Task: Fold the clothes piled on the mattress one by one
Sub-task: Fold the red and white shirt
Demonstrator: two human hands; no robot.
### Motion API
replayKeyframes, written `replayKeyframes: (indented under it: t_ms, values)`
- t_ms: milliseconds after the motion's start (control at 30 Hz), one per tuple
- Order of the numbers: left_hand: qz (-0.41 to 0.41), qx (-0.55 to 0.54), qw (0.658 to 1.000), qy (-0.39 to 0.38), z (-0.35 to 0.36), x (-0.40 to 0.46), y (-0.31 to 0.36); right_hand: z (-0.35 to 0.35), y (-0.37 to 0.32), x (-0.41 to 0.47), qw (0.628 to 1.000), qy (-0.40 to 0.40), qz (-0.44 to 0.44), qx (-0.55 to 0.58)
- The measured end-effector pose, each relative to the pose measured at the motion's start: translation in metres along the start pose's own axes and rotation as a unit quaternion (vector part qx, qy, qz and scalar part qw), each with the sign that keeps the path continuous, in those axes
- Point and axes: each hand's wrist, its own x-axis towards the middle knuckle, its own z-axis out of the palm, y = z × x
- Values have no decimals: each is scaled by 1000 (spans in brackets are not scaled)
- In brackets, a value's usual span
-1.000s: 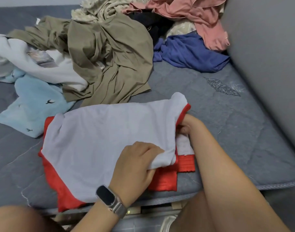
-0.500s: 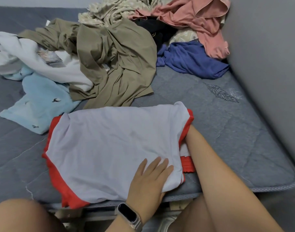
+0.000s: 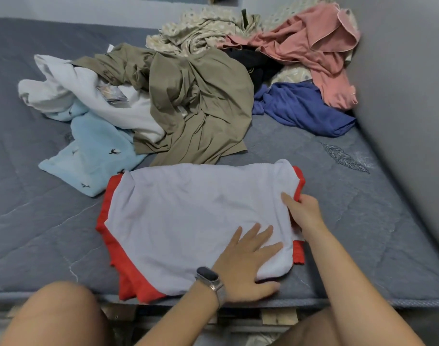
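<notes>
head view only: the white and red garment [image 3: 188, 216] lay flat at the near edge of the mattress [image 3: 363, 221], partly folded, white layer on top with red trim showing along the left, bottom-left and right edges. left hand [image 3: 248, 265] lay flat with fingers spread, palm pressing the near right corner of the white layer, gripping nothing. right hand [image 3: 300, 211] was at the garment's right edge, thumb on top of the white cloth and the fingers tucked under, looked like a pinch on that edge, though the fingertips were hidden. progress judged early: this one piece looked mid-fold, not a finished bundle, and no folded stack showed anywhere. still unfolded behind it: olive garment [image 3: 196, 106], light blue garment with small bird prints [image 3: 93, 151], white garment [image 3: 71, 93], blue garment [image 3: 305, 108], pink garment [image 3: 313, 48], patterned beige cloth [image 3: 201, 28] and something dark [image 3: 248, 58] under the pink, all crumpled at the far side, the pink and blue against the grey wall [image 3: 400, 83]. the garment's long axis ran left to right across the view, slightly tilted, left end a bit nearer; which end was the neck or the hem i couldn't tell.
</notes>
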Motion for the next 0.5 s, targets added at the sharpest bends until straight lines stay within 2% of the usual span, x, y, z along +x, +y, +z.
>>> replayKeyframes:
  t_ms: [67,100,167,200,233,267,300,367,400,433,500]
  values:
    - [-2,-19,996,85,-24,-26,-26,-2,9,11,998,50,35,20]
    - [-42,-15,987,151,-36,-43,-42,-4,13,18,996,65,50,19]
    - [-195,0,936,294,-59,-74,-78,-7,12,24,996,72,54,-13]
    - [-302,-2,896,324,-70,-89,-98,-6,8,25,996,73,40,-20]
    - [-414,-12,854,315,-80,-101,-117,-5,4,26,997,76,18,-19]
    - [-513,-40,813,274,-89,-112,-135,-4,0,25,997,69,1,-23]
    - [-572,-84,784,227,-96,-122,-150,-3,-1,26,998,51,-4,-29]
    - [-588,-239,746,200,-105,-134,-164,-3,-2,24,998,-27,42,-48]
    - [-566,-332,726,208,-106,-134,-165,-4,0,25,993,-69,78,-48]
    - [-543,-382,715,219,-106,-133,-163,-6,2,27,991,-90,94,-43]
    - [-495,-407,721,264,-105,-127,-164,-9,3,30,997,-39,65,-17]
